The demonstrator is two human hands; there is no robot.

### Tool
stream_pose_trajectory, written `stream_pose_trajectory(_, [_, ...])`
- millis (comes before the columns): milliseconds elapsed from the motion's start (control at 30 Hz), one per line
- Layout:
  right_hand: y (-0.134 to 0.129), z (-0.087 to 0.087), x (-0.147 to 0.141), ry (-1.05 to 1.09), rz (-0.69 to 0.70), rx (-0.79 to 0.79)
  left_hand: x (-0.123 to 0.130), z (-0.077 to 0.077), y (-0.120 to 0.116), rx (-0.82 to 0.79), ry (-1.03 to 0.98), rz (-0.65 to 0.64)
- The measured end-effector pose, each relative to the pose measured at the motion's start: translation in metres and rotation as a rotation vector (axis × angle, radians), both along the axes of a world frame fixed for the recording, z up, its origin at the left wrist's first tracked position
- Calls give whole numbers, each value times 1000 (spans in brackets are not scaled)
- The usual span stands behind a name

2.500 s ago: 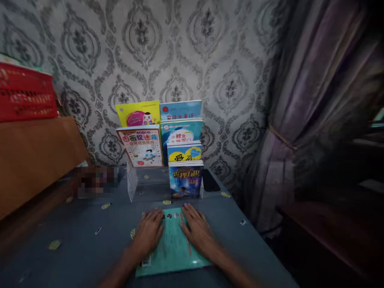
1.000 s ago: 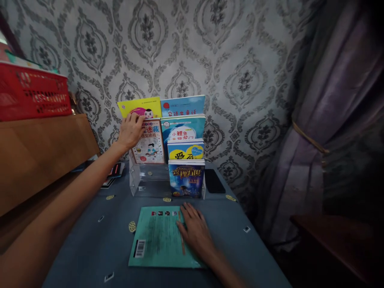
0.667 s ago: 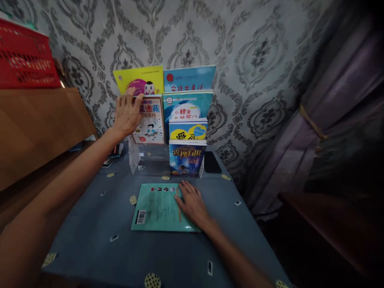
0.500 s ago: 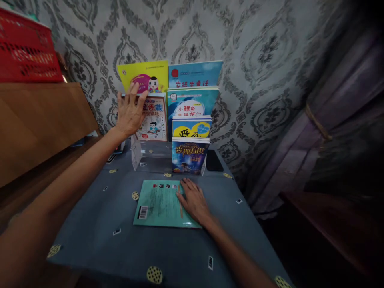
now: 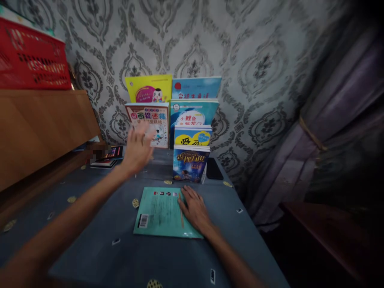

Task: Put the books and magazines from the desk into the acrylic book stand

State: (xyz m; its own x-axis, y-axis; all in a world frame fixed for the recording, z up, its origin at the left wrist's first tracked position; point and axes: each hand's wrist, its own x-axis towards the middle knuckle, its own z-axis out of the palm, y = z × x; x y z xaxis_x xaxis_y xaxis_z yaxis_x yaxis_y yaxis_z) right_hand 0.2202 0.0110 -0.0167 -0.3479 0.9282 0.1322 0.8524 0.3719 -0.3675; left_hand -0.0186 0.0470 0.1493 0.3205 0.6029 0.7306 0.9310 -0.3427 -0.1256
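Observation:
My right hand [image 5: 195, 208] lies flat on the right part of a teal book [image 5: 160, 218], which rests back cover up with its barcode at the lower left. My left hand [image 5: 138, 148] is in the air in front of a brown-bordered picture book [image 5: 159, 128], fingers apart and somewhat blurred, with nothing in it. Behind that book a yellow book [image 5: 150, 86] stands upright. To the right, a blue book [image 5: 196, 86], a turquoise book [image 5: 198, 106], a yellow-and-blue book [image 5: 192, 137] and a dark blue book [image 5: 190, 164] stand in stepped rows on a clear rack.
The table wears a grey-blue patterned cloth [image 5: 99, 216]. A black phone-like slab [image 5: 214, 170] lies right of the rack. Several books [image 5: 111, 154] are stacked at the left. A red basket [image 5: 36, 56] sits on a wooden cabinet [image 5: 51, 128]. A tied curtain [image 5: 327, 148] hangs at the right.
My left hand has come down and back from the top of the brown-bordered book, uncovering its title. My right hand stays on the teal book. The view has tilted slightly upward.

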Motion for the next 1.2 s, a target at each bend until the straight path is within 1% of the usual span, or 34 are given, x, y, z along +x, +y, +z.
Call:
stream_pose_trajectory(67, [0,0,0,2,-5,-2,15,-49,-22,-132,70,-78])
stream_pose_trajectory(133, [0,0,0,1,-15,2,30,-100,-40,-309,133,-140])
stream_pose_trajectory(167, [-1,0,0,0,-20,4,37,-123,-47,-399,147,-167])
stream_pose_trajectory(200, [-1,0,0,0,-25,6,42,-141,-53,-489,140,-183])
stream_pose_trajectory(233, [-1,0,0,0,-30,7,46,-156,-57,-575,120,-190])
stream_pose_trajectory(267, [-2,1,0,-2,-35,3,48,-166,-60,-660,102,-199])
stream_pose_trajectory(300, [-2,1,0,-8,-39,-4,48,-172,-61,-725,80,-201])
stream_pose_trajectory(367, [-3,3,-1,-24,-45,-22,44,-177,-61,-798,44,-213])
stream_pose_trajectory(433, [-4,5,-2,-36,-45,-33,35,-178,-58,-806,17,-217])
stream_pose_trajectory(533, [-5,7,-3,-32,-50,-24,17,-181,-51,-774,-6,-181])
stream_pose_trajectory(700, [-8,8,-4,-28,-56,-19,-15,-194,-43,-759,-36,-63])
stream_pose_trajectory(767, [-8,6,-4,-23,-60,-18,-22,-196,-41,-733,-43,-30])
stream_pose_trajectory(867, [-9,1,-5,-12,-80,0,-21,-193,-43,-631,-4,-1])
stream_pose_trajectory(933, [-10,-2,-7,-6,-89,17,-16,-189,-51,-565,42,-16])
stream_pose_trajectory(1000, [-14,-5,-8,-7,-101,28,-9,-184,-67,-554,76,-64])
stream_pose_trajectory(1067, [-17,-5,-10,-1,-110,43,-3,-179,-86,-583,96,-125])
stream_pose_trajectory(1133, [-19,-5,-9,19,-86,56,0,-175,-103,-621,138,-204])
stream_pose_trajectory(1200, [-18,-5,-6,61,-75,71,0,-172,-113,-653,181,-253])
